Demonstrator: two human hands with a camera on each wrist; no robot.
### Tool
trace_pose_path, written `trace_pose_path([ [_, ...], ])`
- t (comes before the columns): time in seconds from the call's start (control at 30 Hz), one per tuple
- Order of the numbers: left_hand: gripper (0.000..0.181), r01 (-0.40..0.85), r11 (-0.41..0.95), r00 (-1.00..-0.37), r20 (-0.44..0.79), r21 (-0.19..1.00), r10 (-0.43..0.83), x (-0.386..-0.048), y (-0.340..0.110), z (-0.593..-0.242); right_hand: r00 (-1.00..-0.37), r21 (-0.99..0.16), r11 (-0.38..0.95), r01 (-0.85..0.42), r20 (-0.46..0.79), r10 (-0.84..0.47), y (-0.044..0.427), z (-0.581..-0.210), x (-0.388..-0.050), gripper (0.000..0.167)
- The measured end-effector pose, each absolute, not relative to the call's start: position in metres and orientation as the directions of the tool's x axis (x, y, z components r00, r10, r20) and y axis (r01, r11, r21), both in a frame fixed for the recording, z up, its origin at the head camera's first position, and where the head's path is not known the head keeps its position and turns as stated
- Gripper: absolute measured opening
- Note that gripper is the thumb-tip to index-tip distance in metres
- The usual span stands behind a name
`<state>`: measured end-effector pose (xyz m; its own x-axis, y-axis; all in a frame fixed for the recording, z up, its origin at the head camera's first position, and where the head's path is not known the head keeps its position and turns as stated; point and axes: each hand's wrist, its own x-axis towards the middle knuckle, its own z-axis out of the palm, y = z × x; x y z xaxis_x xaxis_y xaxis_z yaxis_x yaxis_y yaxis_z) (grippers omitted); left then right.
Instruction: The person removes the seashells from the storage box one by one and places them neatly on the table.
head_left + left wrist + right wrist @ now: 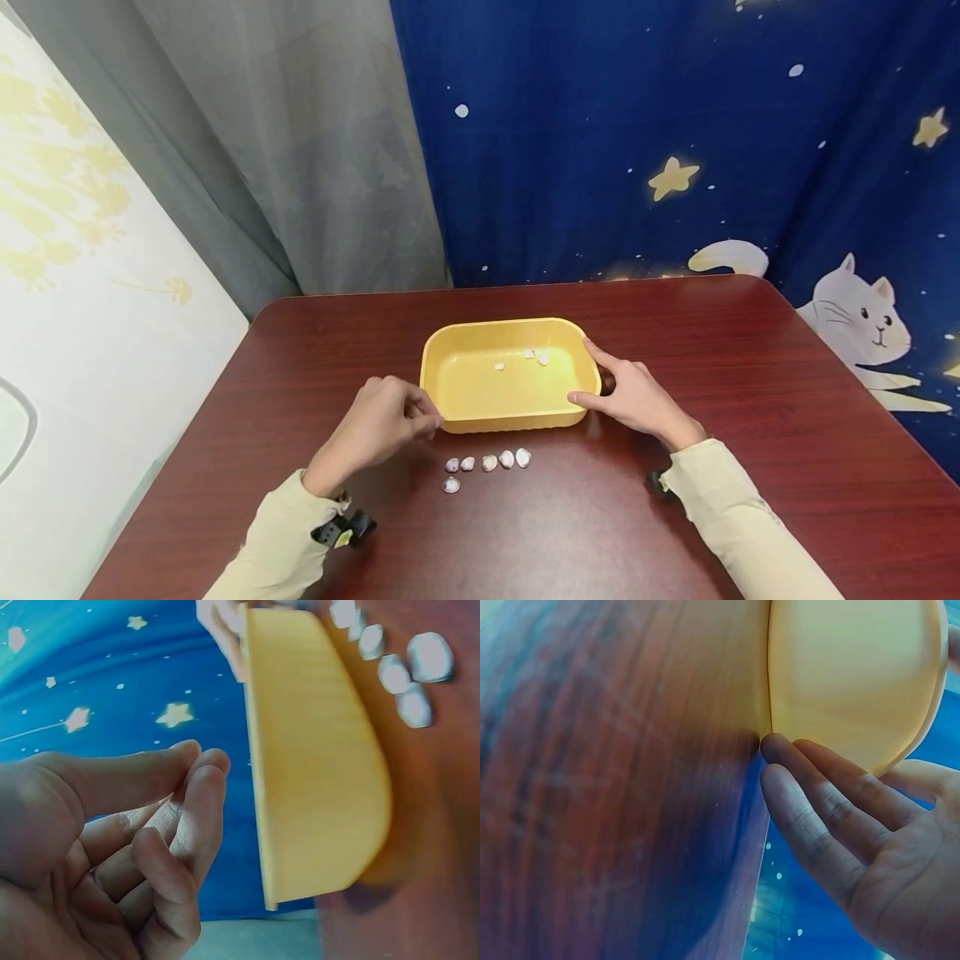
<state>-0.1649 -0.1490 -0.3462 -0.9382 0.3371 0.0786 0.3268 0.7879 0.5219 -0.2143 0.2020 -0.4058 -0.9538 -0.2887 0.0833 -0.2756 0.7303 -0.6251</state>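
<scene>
A yellow basin [510, 425] stands on the table, several small shells inside, such as one [499, 367]. My right hand [637, 398] grips its right end, thumb over the rim; in the right wrist view that hand's fingers [840, 802] lie against the basin's outer wall [847, 675]. At the front left corner is my left hand [382, 421], fingers curled. The left wrist view shows this hand [142, 840] with thumb and fingertips together beside the basin [315, 765], nothing visible between them. In front of the basin, several shells [490, 463] form a row, with one [451, 484] below its left end.
The dark red table [570, 533] reaches back to a grey curtain [330, 167] and a blue curtain [562, 167] with stars and a cat. A white patterned surface [90, 250] borders the table on the left.
</scene>
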Motion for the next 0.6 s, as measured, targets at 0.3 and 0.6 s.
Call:
trace_pose_path([
  [0.3, 0.005, 0.318, 0.767, -0.944, 0.108, 0.557, 0.312, -0.207, -0.126, -0.321, -0.953, -0.639, 0.718, -0.274, 0.078, -0.294, 0.202, -0.407, -0.214, 0.099],
  [0.6, 0.008, 0.349, 0.771, -0.929, 0.093, 0.533, 0.357, -0.242, -0.096, -0.305, -0.955, -0.655, 0.709, -0.263, 0.074, -0.286, 0.202, -0.406, -0.214, 0.1],
])
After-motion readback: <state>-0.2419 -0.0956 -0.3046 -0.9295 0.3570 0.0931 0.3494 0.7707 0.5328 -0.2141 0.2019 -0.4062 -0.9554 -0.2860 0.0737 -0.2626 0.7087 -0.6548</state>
